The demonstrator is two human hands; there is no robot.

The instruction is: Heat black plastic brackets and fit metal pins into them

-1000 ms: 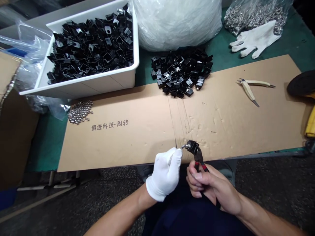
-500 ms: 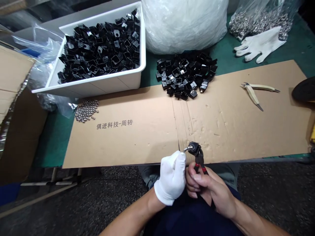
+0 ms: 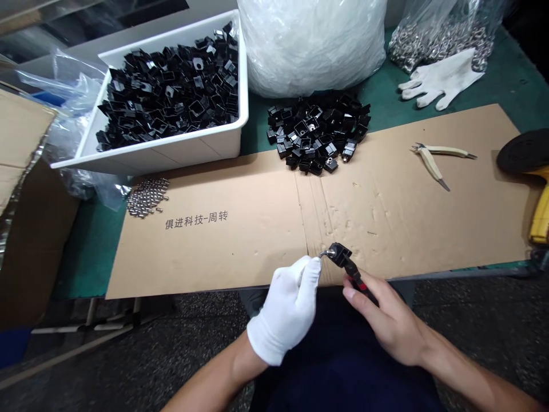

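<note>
My left hand [image 3: 288, 306], in a white glove, is closed on a thin bent metal piece [image 3: 326, 253] whose tip meets a small black block [image 3: 340, 254]. The jaws of dark pliers [image 3: 352, 270] with red on the handles grip that block. My bare right hand [image 3: 388, 320] is wrapped round the plier handles, which are partly hidden by its fingers. Both hands are at the front edge of a cardboard sheet [image 3: 257, 246]. Beyond them lies a pile of black blocks [image 3: 317, 134].
A white bin [image 3: 180, 151] of black parts stands at the back left, with small metal pins [image 3: 147, 197] before it. Pale-handled pliers [image 3: 431, 163], a white glove [image 3: 441, 80], a bag of metal parts [image 3: 441, 43] and a yellow-handled tool [image 3: 541, 209] are on the right.
My right hand has shifted right and its grip on the plier handles looks looser, with the pliers more tilted. My left hand has moved slightly left. The whole view has shifted a little.
</note>
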